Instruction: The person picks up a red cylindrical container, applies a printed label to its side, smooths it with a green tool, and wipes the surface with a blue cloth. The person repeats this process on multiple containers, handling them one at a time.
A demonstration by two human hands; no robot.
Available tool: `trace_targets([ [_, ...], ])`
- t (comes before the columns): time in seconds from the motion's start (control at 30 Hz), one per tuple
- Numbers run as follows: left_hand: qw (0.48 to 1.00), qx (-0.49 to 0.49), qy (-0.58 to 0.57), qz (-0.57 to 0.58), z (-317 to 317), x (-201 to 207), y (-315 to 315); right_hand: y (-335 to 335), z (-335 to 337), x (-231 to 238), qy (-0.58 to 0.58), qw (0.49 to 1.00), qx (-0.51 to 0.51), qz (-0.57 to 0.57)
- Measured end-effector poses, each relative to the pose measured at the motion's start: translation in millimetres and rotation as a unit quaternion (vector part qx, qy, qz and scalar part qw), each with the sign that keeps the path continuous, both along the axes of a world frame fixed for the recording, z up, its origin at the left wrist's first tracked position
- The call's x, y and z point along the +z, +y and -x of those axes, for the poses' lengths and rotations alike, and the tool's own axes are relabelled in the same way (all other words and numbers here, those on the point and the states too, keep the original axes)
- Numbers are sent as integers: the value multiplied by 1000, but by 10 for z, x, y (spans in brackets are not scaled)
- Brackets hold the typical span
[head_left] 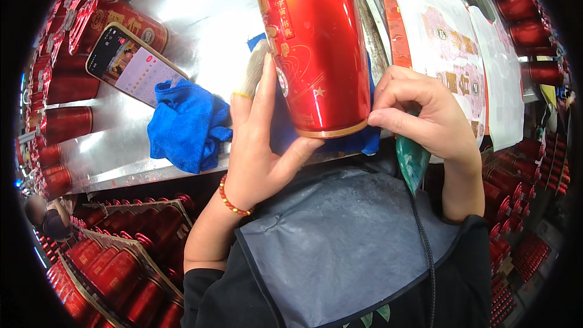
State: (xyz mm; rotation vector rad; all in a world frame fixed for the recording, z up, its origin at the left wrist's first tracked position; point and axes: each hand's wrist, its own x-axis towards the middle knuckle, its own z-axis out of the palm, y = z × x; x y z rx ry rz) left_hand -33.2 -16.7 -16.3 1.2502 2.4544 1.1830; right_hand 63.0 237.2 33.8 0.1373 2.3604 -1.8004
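Note:
A tall, glossy red canister (322,54) with gold print and a gold rim at its base lies tilted in front of me. My left hand (258,121) grips its left side, fingers stretched along the wall and thumb at the base rim. A pale fabric finger sleeve (258,70) covers one of its fingers. My right hand (425,109) is curled, with thumb and forefinger pinched at the base rim's right end; anything between those fingertips is hidden. Just below it hangs a green, smooth, pointed piece (412,161). Blue cloth (367,140) lies beneath the canister.
A crumpled blue cloth (188,124) and a lit phone (133,64) lie on the shiny metal table (127,149). White printed sheets (437,42) are at right. Red canisters (121,267) fill boxes at lower left, and others stand along both sides. Another person (53,218) is far left.

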Motion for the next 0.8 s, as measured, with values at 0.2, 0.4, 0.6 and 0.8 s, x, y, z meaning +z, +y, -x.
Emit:
trace_targets([
  [0.2, 959, -58, 260, -98, -251, 125, -38, 21, 19, -65, -10, 1000, 4, -3],
  [0.4, 917, -83, 358, -153, -199, 108, 249, 1, 9, -70, -13, 1000, -5, 15],
  [0.6, 946, 52, 311, -74, -90, 164, 453, -35, -33, -83, -10, 997, -41, 70],
  [0.8, 964, 59, 248, -79, -64, 82, 303, -10, -39, -86, -25, 995, -51, 80],
])
